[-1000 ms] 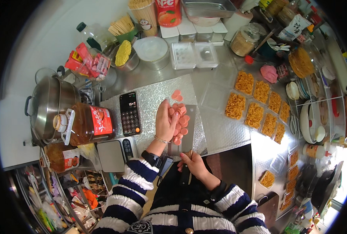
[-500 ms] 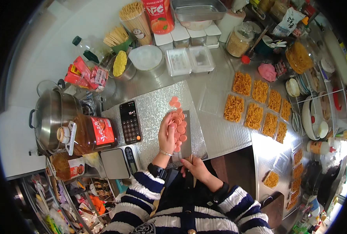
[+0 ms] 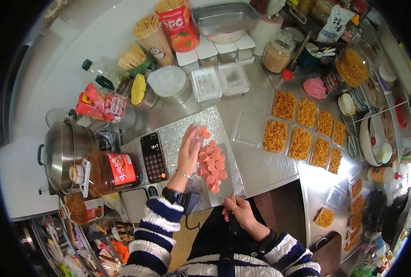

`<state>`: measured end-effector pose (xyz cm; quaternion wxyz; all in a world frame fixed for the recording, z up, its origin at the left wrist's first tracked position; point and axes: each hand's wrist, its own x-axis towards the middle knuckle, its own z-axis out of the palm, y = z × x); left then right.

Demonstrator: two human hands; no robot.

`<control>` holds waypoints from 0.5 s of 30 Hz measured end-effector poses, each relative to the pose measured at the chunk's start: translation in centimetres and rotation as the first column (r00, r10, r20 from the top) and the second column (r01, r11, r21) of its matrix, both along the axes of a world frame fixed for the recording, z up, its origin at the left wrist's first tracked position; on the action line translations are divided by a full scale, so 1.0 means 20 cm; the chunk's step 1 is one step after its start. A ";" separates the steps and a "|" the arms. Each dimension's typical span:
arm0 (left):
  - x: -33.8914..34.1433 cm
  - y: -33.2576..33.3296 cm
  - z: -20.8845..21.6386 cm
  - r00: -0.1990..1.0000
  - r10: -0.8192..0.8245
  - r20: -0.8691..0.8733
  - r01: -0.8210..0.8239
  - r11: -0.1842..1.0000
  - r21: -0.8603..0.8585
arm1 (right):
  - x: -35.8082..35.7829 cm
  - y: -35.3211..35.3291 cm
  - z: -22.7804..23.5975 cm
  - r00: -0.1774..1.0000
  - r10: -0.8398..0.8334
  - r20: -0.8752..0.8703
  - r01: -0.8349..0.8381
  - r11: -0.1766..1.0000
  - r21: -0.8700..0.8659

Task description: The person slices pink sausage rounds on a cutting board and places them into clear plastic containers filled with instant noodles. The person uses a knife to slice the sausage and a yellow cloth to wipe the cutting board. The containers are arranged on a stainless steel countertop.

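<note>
My left hand (image 3: 188,150) is stretched out flat, fingers extended, beside a heap of round pink sausage slices (image 3: 211,165). A few more slices (image 3: 204,134) lie just past the heap, by its fingertips. The slices rest over a wide grey knife blade (image 3: 213,198) above a silvery foil-like mat (image 3: 180,129). Near the counter's front edge, my right hand (image 3: 240,213) is closed around the knife's handle; the handle is mostly hidden by the fingers. Left of my left hand, a phone (image 3: 153,157) with a calculator on its screen lies on the mat.
Clear trays of noodles (image 3: 300,143) stand on the right, with more noodle portions (image 3: 324,217) on a lower surface. At left are a kitchen scale (image 3: 136,203), a large brown-filled jug (image 3: 108,168) and a steel pot (image 3: 69,143). Lidded containers (image 3: 207,83) stand behind.
My left hand has lifted off the heap and moved left and away from me, uncovering the slices. My right hand still grips the knife, slightly lower right in view. The view has shifted a little.
</note>
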<state>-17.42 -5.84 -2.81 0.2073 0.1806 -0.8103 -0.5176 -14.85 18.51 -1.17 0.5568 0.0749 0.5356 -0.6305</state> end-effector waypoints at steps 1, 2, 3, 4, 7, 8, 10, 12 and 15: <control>-0.05 -0.04 -0.02 0.997 -0.078 0.022 0.080 0.991 -0.111 | 0.00 0.01 0.01 1.000 -0.017 -0.021 0.017 0.999 0.031; -0.10 -0.07 -0.03 0.986 -0.150 0.067 0.160 0.965 -0.208 | 0.00 0.01 0.03 0.998 -0.033 -0.045 0.036 0.997 0.063; -0.13 -0.08 -0.04 0.980 -0.185 0.068 0.197 0.903 -0.382 | -0.01 0.01 0.04 0.998 -0.031 -0.056 0.037 0.994 0.105; -0.13 -0.07 -0.05 0.973 -0.226 0.046 0.227 0.908 -0.352 | -0.02 0.01 0.04 0.995 0.008 -0.100 0.005 0.993 0.119; -0.10 -0.01 -0.05 0.958 -0.287 0.001 0.279 0.929 -0.243 | -0.06 0.03 0.06 0.980 0.107 -0.171 -0.079 0.984 0.162; -0.08 0.01 -0.04 0.954 -0.299 -0.010 0.290 0.933 -0.213 | -0.07 0.02 0.06 0.977 0.123 -0.173 -0.093 0.981 0.171; -0.05 0.03 -0.03 0.948 -0.317 -0.033 0.308 0.937 -0.162 | -0.09 0.02 0.06 0.973 0.140 -0.185 -0.109 0.979 0.170; -0.01 0.04 -0.02 0.958 -0.287 -0.022 0.283 0.954 -0.095 | -0.09 0.02 0.05 0.975 0.141 -0.174 -0.114 0.981 0.156; 0.03 0.04 -0.02 0.961 -0.276 -0.030 0.273 0.958 -0.082 | -0.08 0.02 0.05 0.966 0.174 -0.193 -0.138 0.973 0.187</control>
